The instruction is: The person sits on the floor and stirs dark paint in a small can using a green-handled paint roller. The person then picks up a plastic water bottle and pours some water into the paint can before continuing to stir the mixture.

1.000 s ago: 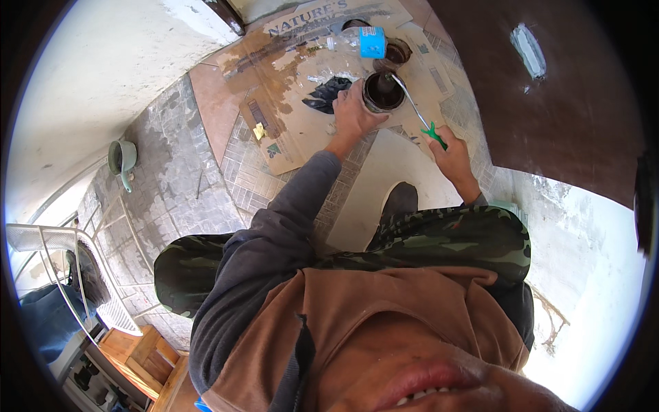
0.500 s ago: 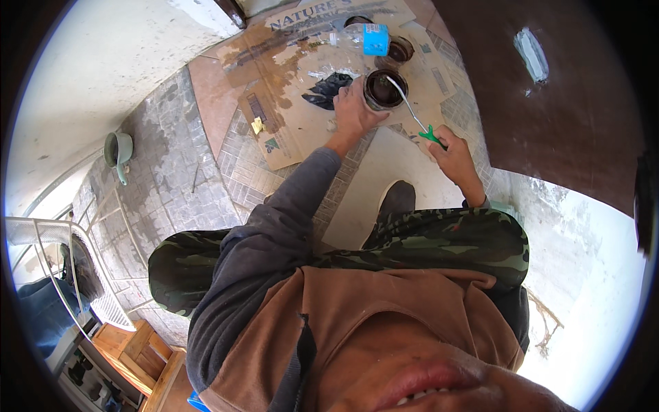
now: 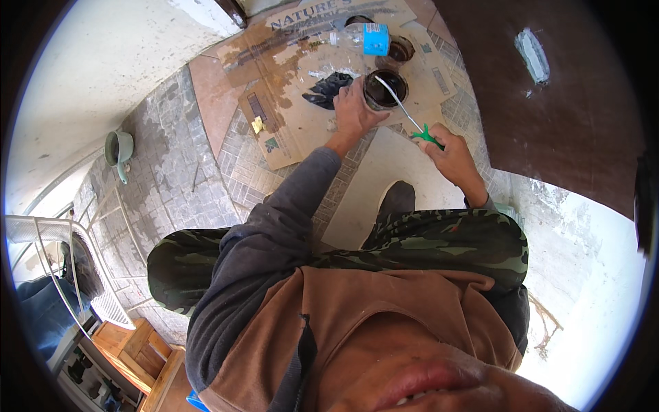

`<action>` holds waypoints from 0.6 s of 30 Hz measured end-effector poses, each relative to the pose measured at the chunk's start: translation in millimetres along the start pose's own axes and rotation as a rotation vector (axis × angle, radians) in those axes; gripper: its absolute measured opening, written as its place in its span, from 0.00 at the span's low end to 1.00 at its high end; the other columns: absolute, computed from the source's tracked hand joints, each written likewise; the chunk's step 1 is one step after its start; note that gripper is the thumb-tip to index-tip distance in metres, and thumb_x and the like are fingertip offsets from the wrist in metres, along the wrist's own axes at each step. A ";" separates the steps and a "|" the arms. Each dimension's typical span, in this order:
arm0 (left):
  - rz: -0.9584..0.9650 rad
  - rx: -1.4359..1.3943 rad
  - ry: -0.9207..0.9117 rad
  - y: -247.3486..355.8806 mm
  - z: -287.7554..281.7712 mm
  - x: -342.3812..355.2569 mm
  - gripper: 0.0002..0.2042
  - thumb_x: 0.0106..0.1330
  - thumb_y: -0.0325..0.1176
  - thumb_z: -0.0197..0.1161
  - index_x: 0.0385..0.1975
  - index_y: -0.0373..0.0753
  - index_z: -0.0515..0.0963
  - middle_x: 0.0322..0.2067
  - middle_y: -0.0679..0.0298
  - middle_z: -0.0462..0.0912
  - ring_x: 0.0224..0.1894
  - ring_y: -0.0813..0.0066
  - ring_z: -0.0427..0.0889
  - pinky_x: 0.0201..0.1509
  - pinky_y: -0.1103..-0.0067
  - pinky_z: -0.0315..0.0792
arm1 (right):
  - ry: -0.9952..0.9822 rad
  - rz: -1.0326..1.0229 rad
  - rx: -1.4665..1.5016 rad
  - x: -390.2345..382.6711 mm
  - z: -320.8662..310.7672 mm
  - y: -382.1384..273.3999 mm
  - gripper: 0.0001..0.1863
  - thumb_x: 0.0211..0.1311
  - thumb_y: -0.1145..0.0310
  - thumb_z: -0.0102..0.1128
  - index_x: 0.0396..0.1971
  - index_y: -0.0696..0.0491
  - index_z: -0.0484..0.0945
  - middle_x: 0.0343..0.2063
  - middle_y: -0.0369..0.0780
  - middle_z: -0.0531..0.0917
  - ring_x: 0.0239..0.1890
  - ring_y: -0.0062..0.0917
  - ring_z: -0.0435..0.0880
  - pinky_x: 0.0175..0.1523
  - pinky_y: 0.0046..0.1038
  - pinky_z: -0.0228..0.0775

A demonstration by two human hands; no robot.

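Note:
My left hand is wrapped round the near left side of a round container with dark brown contents and a stained rim. In my right hand is a stirring tool with a green handle and a thin, pale, bent shaft. Its far end reaches over the rim into the container; whether the tip sits in the dark contents is hard to tell. Beside my left fingers lies a crumpled black plastic bag. Just beyond stands a second brown-stained container, close to a clear plastic bottle with a blue label.
Flattened, stained cardboard covers the tiled floor under these things. A dark brown panel with a white patch rises at right. A grey-green dipper lies by the left wall. At lower left are a white mesh rack and wooden furniture.
The tool's shaft has swung left inside the container, and its green handle has shifted slightly left. My left hand keeps its place on the container.

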State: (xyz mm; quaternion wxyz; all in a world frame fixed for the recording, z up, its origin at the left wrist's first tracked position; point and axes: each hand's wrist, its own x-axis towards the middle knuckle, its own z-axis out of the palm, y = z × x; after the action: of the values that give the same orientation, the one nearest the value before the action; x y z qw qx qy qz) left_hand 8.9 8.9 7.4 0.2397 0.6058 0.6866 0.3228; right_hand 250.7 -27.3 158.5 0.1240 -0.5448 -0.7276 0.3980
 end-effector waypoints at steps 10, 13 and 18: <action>0.015 0.008 0.005 2.0 -1.6 -0.8 0.54 0.40 0.52 0.87 0.71 0.42 0.67 0.59 0.57 0.81 0.61 0.50 0.76 0.65 0.57 0.68 | 0.001 0.264 0.414 -5.1 -20.9 2.2 0.06 0.70 0.71 0.64 0.42 0.55 0.79 0.26 0.33 0.81 0.28 0.12 0.72 0.36 0.22 0.67; 0.008 0.016 -0.001 2.6 -1.5 0.0 0.54 0.40 0.51 0.87 0.71 0.42 0.67 0.59 0.56 0.81 0.61 0.50 0.76 0.65 0.57 0.68 | 0.025 0.254 0.249 -2.3 -13.3 8.5 0.06 0.70 0.71 0.64 0.42 0.56 0.80 0.25 0.36 0.79 0.28 0.16 0.73 0.36 0.27 0.68; -0.009 0.000 -0.009 3.5 -3.4 0.2 0.54 0.40 0.50 0.87 0.71 0.42 0.67 0.57 0.56 0.82 0.61 0.51 0.76 0.64 0.58 0.68 | 0.047 0.010 0.063 4.1 15.0 17.5 0.08 0.70 0.69 0.65 0.39 0.58 0.77 0.24 0.41 0.76 0.29 0.21 0.73 0.38 0.32 0.69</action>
State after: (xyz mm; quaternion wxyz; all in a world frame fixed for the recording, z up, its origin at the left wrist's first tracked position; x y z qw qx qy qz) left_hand 8.8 8.8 12.2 0.2444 0.6040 0.6882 0.3191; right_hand 252.1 -28.7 135.2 0.1562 -0.5533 -0.7091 0.4082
